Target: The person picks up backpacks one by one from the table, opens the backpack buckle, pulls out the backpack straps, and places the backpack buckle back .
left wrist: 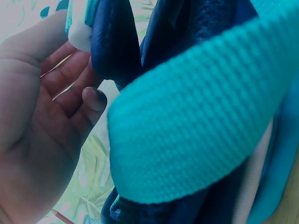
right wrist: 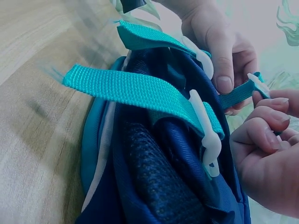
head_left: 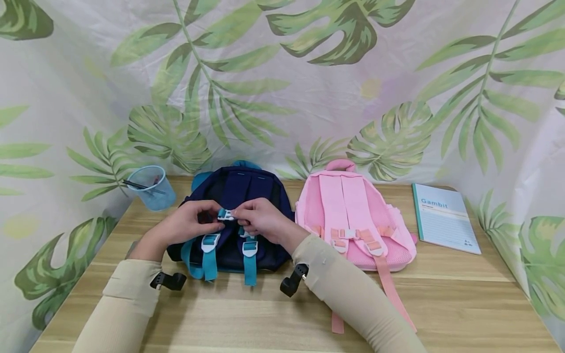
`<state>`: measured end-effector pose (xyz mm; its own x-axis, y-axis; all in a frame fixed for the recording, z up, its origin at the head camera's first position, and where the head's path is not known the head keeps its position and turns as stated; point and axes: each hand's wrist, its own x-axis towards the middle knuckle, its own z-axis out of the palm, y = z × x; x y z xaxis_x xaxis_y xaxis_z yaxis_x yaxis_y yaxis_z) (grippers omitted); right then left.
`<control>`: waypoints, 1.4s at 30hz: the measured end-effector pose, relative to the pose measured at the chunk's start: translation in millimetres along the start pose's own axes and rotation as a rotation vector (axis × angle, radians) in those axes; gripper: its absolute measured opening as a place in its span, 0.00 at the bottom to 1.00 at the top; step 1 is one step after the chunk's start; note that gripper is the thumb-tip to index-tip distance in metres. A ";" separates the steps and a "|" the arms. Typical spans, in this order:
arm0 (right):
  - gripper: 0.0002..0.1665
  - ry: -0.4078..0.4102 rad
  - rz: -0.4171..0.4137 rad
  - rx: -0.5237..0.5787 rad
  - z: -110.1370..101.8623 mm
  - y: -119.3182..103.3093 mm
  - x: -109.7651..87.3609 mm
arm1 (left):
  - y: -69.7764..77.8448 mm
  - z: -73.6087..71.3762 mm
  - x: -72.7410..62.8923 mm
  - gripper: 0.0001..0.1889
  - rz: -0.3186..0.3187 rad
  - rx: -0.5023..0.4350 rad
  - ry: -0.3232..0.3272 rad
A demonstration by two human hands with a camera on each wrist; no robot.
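While the left hand point(head_left: 187, 223) and right hand point(head_left: 267, 219) pinch a white buckle point(head_left: 227, 214), a notebook point(head_left: 446, 220) lettered "Gambit" lies on a wood-grain table point(head_left: 238, 316) before leaf-print fabric point(head_left: 318, 98).

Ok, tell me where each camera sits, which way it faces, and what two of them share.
Head: worn on the head, facing forward and down at the navy backpack and pink backpack; left hand, right hand and sleeves show.
Left wrist: worn there, facing past the left palm to a close teal strap; only the left hand shows.
Right wrist: worn there, facing across the navy backpack and a white adjuster; both hands show.
Head and right wrist share both hands at the white buckle.
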<state>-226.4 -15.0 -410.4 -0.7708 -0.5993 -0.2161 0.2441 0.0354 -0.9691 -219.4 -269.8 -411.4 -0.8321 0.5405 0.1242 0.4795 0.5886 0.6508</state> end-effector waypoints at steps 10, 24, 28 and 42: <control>0.12 -0.001 -0.028 0.024 1.2 -1.4 -3.1 | 0.8 0.4 0.6 0.09 -0.002 0.003 -0.017; 0.11 -0.022 -0.059 0.007 1.7 -9.3 -9.3 | 3.7 1.6 3.3 0.08 0.057 0.076 -0.006; 0.12 -0.007 -0.049 -0.010 0.0 -10.8 -8.9 | 6.9 -0.3 2.8 0.08 0.033 0.091 -0.011; 0.16 -0.010 -0.021 -0.047 -2.1 -9.0 -8.2 | 19.3 -9.5 2.3 0.12 0.152 0.017 0.077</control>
<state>-223.6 -8.8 -400.1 -0.7697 -0.6080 -0.1950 0.2002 0.0602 -0.9779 -214.7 -262.9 -391.4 -0.7684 0.5766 0.2777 0.6054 0.5141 0.6076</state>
